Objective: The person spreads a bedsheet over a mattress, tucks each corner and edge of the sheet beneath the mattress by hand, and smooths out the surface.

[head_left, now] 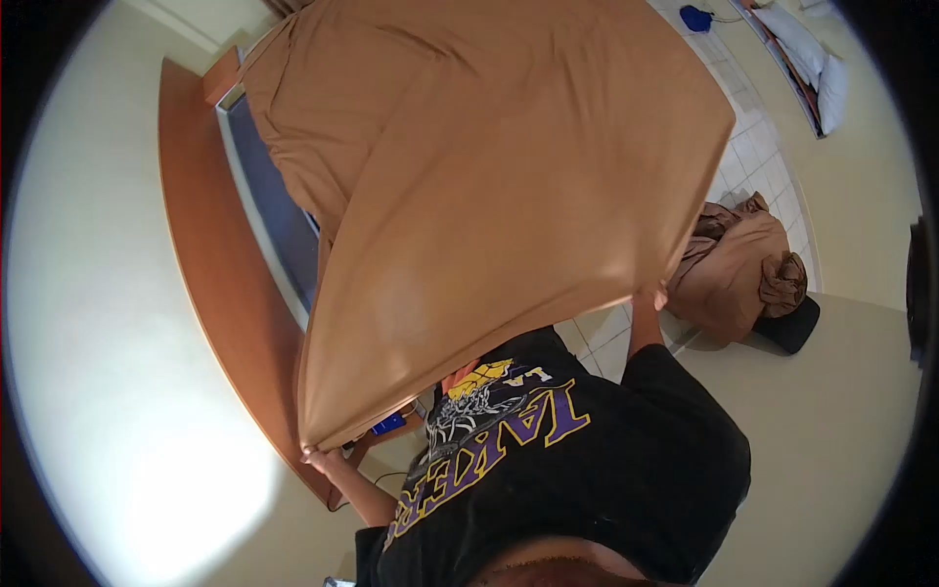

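A large brown bed sheet (509, 186) is stretched in front of me, its near edge pulled taut between my two hands. At the lower left, my left hand (321, 458) grips one corner of it beside the wooden headboard (210, 235). My right hand (651, 296) is closed on the same edge farther to the right, with the fingers partly hidden by the fabric. Beyond, the sheet spreads in folds over the bed and hides most of it. A strip of the blue-grey mattress (269, 186) shows between the sheet and the headboard.
Bunched brown cloth (738, 269) is heaped at the right, with a dark flat edge (790, 328) under it. White pillows (829, 93) lie at the upper right. A blue item (695, 18) rests on the tiled floor (758, 147). Something blue (387, 424) shows under the sheet's near edge.
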{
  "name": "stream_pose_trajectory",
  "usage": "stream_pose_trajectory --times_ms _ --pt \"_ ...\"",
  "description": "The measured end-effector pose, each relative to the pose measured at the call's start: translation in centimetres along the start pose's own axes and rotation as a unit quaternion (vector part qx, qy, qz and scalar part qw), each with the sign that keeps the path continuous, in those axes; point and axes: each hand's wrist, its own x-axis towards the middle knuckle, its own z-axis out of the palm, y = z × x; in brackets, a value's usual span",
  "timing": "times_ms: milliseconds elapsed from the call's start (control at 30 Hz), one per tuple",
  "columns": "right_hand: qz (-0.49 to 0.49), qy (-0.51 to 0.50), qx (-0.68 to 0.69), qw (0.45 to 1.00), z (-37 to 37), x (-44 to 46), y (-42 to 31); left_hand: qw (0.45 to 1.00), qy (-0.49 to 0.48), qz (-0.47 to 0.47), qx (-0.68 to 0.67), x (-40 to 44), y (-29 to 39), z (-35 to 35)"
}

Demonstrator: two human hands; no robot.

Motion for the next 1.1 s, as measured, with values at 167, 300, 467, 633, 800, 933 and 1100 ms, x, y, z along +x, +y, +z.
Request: stream_pose_trajectory --times_ms 167,300,467,633,800,933,1100 --pt "0.042 0.042 0.396 0.916 1.5 -9.5 0.8 0.982 0.150 0.082 -0.086 1.8 -0.4 1.2" --pt "-0.090 0.041 0.351 0.931 -2.5 -0.3 9.7 0.985 0.161 -0.012 -0.061 4.7 0.5 -12.9" --pt "-0.102 0.057 0.106 0.987 -7.7 -5.8 7.0 0.985 0.069 -0.130 -0.095 2.8 -1.5 -15.5" --pt "-0.129 0.063 0.122 0.982 -8.2 -8.3 5.9 0.970 -0.055 -0.136 0.193 4.3 0.4 -19.4" --pt "-0.276 0.078 -0.032 0.957 -5.3 -5.0 8.5 0.979 0.042 0.195 -0.048 3.0 3.9 -18.4" --pt "-0.220 0.076 -0.136 0.963 -5.5 -8.1 7.8 0.979 0.127 0.142 -0.065 4.8 1.4 -19.6" --pt "-0.293 0.133 -0.283 0.904 -7.7 -4.8 11.2 0.993 0.032 0.020 -0.113 8.2 1.2 -22.8"
